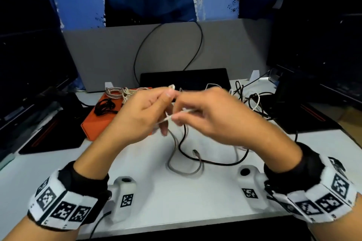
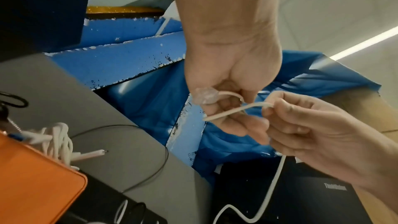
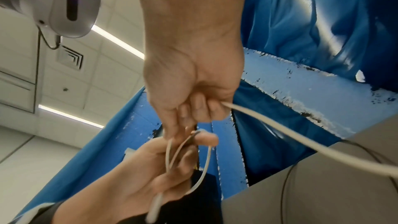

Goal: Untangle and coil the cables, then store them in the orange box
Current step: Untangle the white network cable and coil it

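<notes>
Blue sheeting and a grey partition back the white surface [image 1: 176, 197], where both hands are raised above it with a thin white cable [image 2: 234, 109] between them. On the left hand [image 1: 141, 115], thumb and forefinger pinch a small loop of the cable; the right hand [image 1: 211, 117] has its fingers [image 2: 277, 106] curled on the strand just beside that loop, and a longer run trails from its palm down to the surface. Below the fingers lie 2 loose cables, a grey cable [image 1: 184, 170] and a black cable [image 1: 213, 159], crossing each other. Left of the left hand's fingers sits the orange box [image 1: 98, 123], carrying a black coil [image 1: 104, 106] and a braided bundle [image 1: 117, 92]; right of the right hand's fingers a white and black tangle [image 1: 252, 100] waits.

This cable looks light, limp and smooth, likely to slip or spring out of its loops, so it seems best held at the crossing of the turns, with the plug end kept captive rather than the slack middle.
</notes>
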A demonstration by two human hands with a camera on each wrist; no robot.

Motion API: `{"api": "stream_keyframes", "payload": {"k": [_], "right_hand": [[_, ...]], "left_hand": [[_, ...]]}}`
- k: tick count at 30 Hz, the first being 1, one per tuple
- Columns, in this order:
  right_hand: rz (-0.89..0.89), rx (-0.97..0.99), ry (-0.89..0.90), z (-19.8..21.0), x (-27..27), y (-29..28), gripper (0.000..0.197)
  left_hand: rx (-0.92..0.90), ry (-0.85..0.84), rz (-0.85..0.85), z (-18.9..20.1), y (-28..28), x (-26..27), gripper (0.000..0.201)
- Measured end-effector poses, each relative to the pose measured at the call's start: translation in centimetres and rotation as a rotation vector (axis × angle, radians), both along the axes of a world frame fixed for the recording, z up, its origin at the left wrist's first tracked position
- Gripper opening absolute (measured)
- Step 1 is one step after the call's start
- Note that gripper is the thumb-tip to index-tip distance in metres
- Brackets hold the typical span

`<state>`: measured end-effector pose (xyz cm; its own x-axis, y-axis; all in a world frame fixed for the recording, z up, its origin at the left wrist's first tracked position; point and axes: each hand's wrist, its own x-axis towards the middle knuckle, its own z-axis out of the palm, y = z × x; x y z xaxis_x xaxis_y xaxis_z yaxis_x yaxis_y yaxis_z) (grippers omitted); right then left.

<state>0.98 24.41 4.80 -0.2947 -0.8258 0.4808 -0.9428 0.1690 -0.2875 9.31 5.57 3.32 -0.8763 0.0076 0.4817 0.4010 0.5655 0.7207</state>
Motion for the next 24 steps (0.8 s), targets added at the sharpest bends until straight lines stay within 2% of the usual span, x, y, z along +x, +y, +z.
{"api": "stream_keyframes", "payload": {"k": [2, 5, 9, 15, 19, 21, 24], "right_hand": [[-0.023, -0.184, -0.109, 0.3, -0.6, 0.3, 0.014], [-0.01, -0.157, -0.138, -0.1, -0.6, -0.2, 0.015], [-0.012, -0.192, -0.198, -0.2, -1.6, -0.2, 0.02], [-0.045, -0.312, -0.21, -1.2, -2.9, -0.9, 0.02], [-0.036, -0.149, -0.302, -1.9, -2.8, -1.3, 0.033], [-0.009, -0.152, -0.428, -2.1, -2.5, -1.5, 0.04], [0.128, -0.243, -0.805, -1.8, -1.7, -1.7, 0.045]], "left_hand": [[0.063, -0.093, -0.071, 0.3, 0.2, 0.2, 0.044], [0.197, -0.187, -0.124, 0.5, 0.6, 0.4, 0.058], [0.437, -0.292, -0.231, 0.3, 0.0, 0.0, 0.052], [0.681, -0.338, -0.263, 0.0, 1.3, -0.3, 0.044], [0.834, -0.368, -0.392, -0.5, 1.2, -0.5, 0.042], [0.953, -0.381, -0.447, -0.7, 1.4, -0.8, 0.041], [1.069, -0.376, -0.506, -0.7, 1.8, -1.1, 0.041]]}}
